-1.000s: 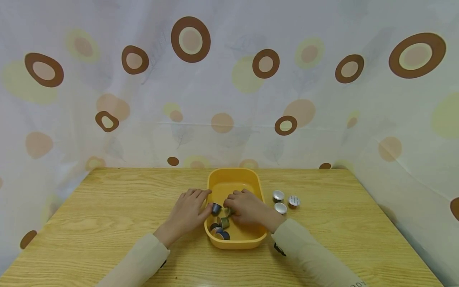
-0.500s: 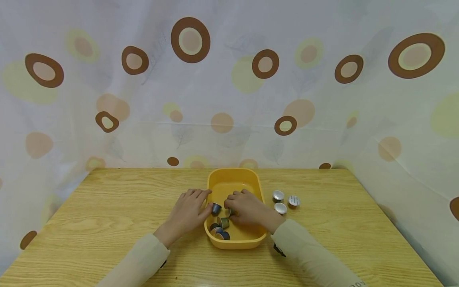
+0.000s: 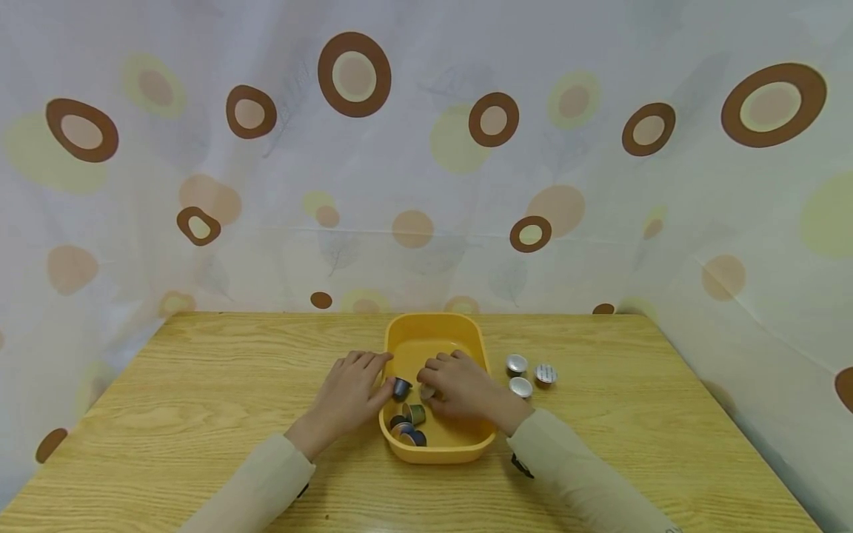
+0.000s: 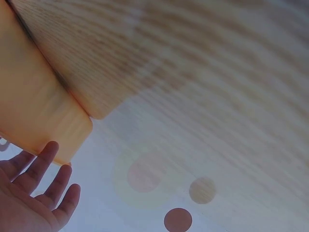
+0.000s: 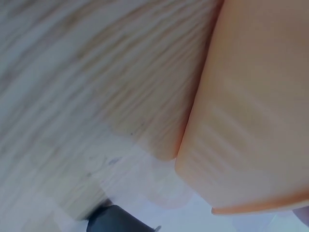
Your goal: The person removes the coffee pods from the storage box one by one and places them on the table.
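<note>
In the head view, my left hand (image 3: pixel 352 392) rests at the left rim of a yellow tray (image 3: pixel 438 453), its thumb beside a dark blue coffee capsule (image 3: pixel 401 389). In the left wrist view its fingers (image 4: pixel 59 180) look spread and loosely straight by the tray wall (image 4: pixel 53 111). My right hand (image 3: pixel 460 385) reaches over the right side into the tray. Its fingertips pinch a coffee capsule (image 3: pixel 426 391) that is partly hidden, with a pale side showing. A green capsule (image 3: pixel 414 414) and several dark and blue capsules (image 3: pixel 408 432) lie in the tray's near left corner.
On the wooden table (image 3: pixel 253 370), right of the tray, stand three capsules with silver lids (image 3: pixel 520 387). A patterned cloth (image 3: pixel 413 185) hangs behind the table and along both sides. The right wrist view shows a dark capsule (image 5: pixel 118 220) beside the tray's outer wall (image 5: pixel 251 135).
The capsule in my right fingers has turned, from a greenish look to a pale side. My right hand has shifted very slightly; the left hand stays in place.
</note>
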A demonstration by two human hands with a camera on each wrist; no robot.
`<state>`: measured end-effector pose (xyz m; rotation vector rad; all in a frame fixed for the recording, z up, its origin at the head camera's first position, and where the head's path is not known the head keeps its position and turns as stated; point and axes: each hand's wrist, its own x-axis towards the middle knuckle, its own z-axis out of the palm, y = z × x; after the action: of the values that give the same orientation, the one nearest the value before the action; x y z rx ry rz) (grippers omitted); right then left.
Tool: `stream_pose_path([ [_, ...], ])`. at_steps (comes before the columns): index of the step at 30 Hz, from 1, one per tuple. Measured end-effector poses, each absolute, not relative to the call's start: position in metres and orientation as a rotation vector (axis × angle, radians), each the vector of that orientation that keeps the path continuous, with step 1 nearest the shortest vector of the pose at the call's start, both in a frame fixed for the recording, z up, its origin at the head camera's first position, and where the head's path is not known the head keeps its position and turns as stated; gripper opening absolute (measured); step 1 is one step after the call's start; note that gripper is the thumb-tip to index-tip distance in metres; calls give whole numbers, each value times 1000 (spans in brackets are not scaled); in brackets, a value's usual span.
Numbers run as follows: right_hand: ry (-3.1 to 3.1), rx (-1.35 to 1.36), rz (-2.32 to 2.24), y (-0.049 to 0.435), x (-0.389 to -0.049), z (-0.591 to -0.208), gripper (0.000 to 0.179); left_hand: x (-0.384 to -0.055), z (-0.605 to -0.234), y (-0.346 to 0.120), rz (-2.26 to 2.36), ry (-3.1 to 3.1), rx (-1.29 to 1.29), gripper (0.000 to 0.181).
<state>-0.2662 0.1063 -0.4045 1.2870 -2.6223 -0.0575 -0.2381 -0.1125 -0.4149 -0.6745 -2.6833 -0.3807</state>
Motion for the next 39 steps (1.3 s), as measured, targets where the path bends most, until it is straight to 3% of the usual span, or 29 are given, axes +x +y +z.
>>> stream_pose_path([
  [10,-2660,1244,1,113,-267,-403,29,-238,-415,-113,-388,-2675,-679,39],
  [39,-2550,1222,129,146,-265,-387,28,-238,-415,-113,-380,-2691,-686,41],
])
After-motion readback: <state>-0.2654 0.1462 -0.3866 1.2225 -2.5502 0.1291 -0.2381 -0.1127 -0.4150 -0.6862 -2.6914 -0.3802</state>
